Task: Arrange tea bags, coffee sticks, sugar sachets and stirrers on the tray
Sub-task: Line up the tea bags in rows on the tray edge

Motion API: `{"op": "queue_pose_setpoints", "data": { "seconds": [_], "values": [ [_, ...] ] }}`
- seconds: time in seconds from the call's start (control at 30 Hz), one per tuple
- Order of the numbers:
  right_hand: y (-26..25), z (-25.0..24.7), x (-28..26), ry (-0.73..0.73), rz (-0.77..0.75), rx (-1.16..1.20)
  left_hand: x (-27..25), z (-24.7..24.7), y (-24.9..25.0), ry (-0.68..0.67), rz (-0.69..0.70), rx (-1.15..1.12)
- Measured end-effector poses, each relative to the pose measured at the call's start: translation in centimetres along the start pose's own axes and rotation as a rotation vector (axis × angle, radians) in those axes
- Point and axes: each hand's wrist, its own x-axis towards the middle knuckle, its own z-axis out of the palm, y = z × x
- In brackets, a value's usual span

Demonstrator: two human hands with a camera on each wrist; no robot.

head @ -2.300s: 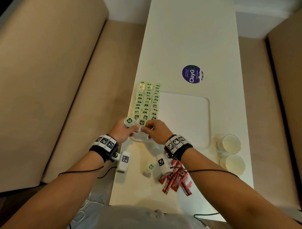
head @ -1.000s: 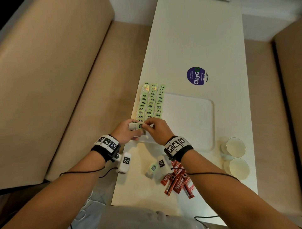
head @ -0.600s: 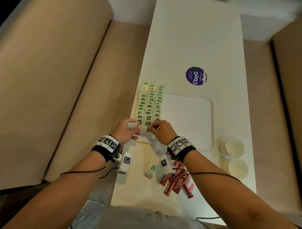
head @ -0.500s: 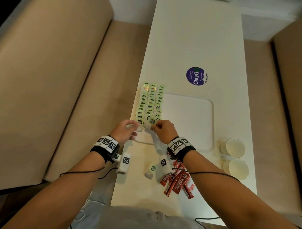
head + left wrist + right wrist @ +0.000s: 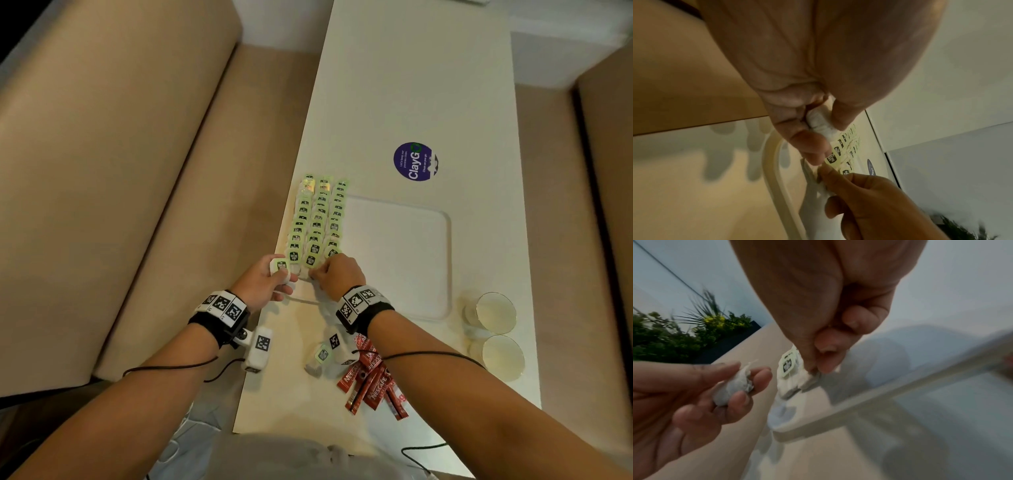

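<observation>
Meanwhile left hand (image 5: 262, 282) grips a tea bag (image 5: 281, 266) beside the rows (image 5: 317, 222).

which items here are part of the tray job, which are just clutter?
Job:
- tray
- rows of tea bags on the tray's left side
- tea bag in the left hand
- tea bag pinched by the right hand
- loose tea bag
- Nescafe coffee sticks

Lying about:
- two paper cups
- ClayGo sticker
</observation>
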Motion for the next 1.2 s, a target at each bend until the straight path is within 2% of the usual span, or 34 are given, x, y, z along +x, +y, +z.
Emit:
{"op": "queue_pose_setpoints", "data": {
  "seconds": [0.13,0.23,0.33,0.6,0.77,0.87,0.93,1.03,1.1,1.2],
  "values": [
    [0.0,-1.3,-1.2,0.063,-0.115,0.039,-0.1,0.4,-0.1,-0.045,0.052,0.049],
    [-0.2,-1.9,-2.1,-0.069,-0.280,0.242,0.0,0.9,0.0,-0.078,0.087,0.097],
    [-0.1,-2.1,-2.5,-0.161,-0.373,0.291,0.2,1.2,0.2,-0.105,0.122,0.172],
    [0.3,-3.4,-2.2,-0.165,-0.415,0.284,0.2,2.0,1.1,-0.172,0.151,0.281],
    [0.8,-3.5,-1.9,-0.064,-0.367,0.436,0.9,2.7,1.4,-0.026,0.156,0.230],
    [1.2,-3.3,-2.0,-0.084,-0.363,0.424,1.0,3.3,1.9,-0.037,0.173,0.207],
    [1.6,-3.4,-1.7,-0.036,-0.335,0.418,1.5,3.3,1.8,-0.014,0.161,0.220],
    [2.8,-3.6,-1.0,0.052,-0.260,0.346,2.4,2.5,1.0,0.054,0.205,0.440],
    [3.7,-3.5,-0.7,0.053,-0.204,0.279,2.3,2.0,0.9,0.077,0.273,0.649],
    [4.5,-2.9,-0.7,0.033,-0.161,0.185,2.2,2.0,0.8,0.033,0.389,1.017]
  ]
}}
